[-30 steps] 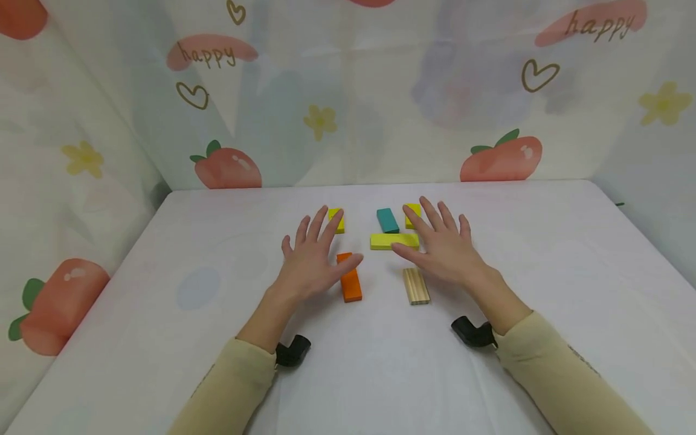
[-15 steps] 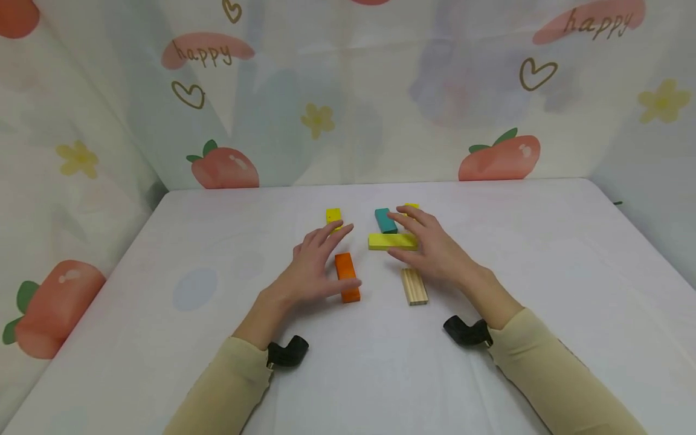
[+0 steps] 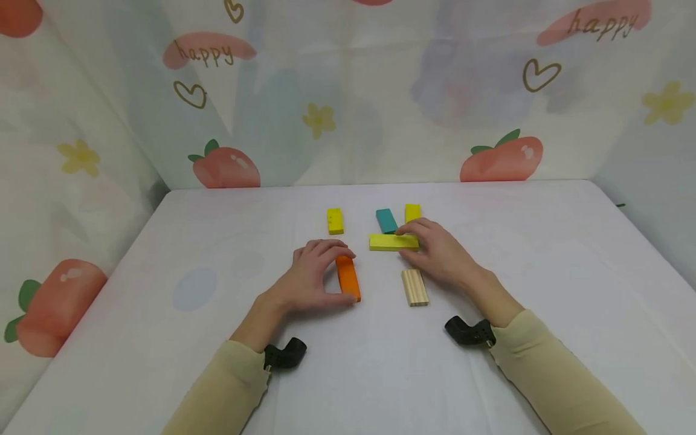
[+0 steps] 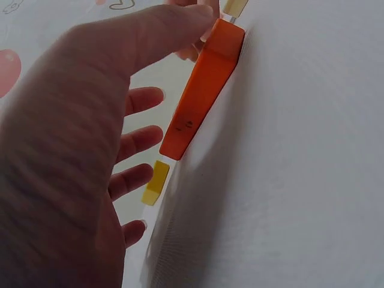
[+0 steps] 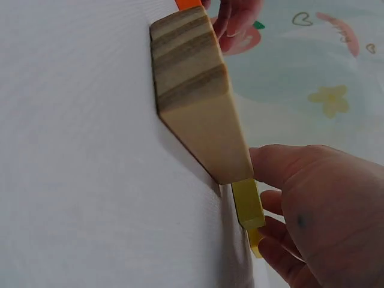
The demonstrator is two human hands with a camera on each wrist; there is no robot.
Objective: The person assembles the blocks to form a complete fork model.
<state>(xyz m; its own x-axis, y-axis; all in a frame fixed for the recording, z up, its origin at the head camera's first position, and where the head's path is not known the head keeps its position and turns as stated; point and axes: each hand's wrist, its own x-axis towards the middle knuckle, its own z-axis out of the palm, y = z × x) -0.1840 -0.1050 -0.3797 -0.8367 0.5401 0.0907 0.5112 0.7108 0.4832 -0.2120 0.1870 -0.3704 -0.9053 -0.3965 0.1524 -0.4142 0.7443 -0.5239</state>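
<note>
In the head view my left hand [image 3: 312, 275] spans an orange wooden block [image 3: 348, 279] lengthwise, thumb at its near end and curled fingertips at its far end. The left wrist view shows the thumb against the end of the orange block [image 4: 204, 90], which lies on the white cloth. My right hand [image 3: 443, 251] pinches the right part of a yellow-green block [image 3: 385, 243] that lies crosswise, with thumb on the near side and fingers on the far side. Nearer the body than that hand lies a striped natural-wood block [image 3: 415, 287].
Behind the yellow-green block lie a teal block [image 3: 386, 221] and a yellow block [image 3: 412, 212], close to the right fingers. Another yellow block [image 3: 335, 221] sits beyond the left hand. A patterned cloth wall [image 3: 359, 121] borders the table's back edge.
Both hands were spread above the blocks and have come down. The left fingers have curled in to the orange block's ends; the right thumb and fingers have closed in on the yellow-green block.
</note>
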